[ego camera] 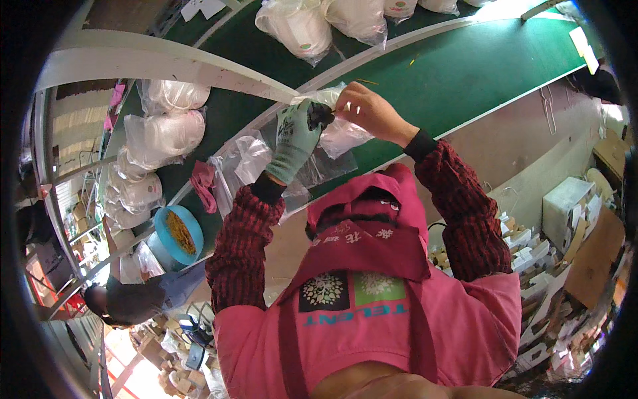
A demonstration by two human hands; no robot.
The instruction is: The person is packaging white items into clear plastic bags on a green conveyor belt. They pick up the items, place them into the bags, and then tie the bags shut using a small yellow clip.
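Note:
My left hand, in a grey-green knitted glove with dark fingertips, is closed on the gathered top of a clear plastic bag. A pale rounded item shows inside this bag, over the green work surface. Bare and unsleeved at the wrist, my right hand pinches at the same gathered spot, its fingertips beside the left ones. What exactly lies between the fingertips is hidden. Flat clear plastic bags lie just left of and below the left hand, next to a crumpled dark pink cloth.
A blue bowl of yellowish ties stands at the left. Bagged white items line the green belt at the left and top. A white metal post crosses the upper left. Another person is at the lower left. Cartons fill the right side.

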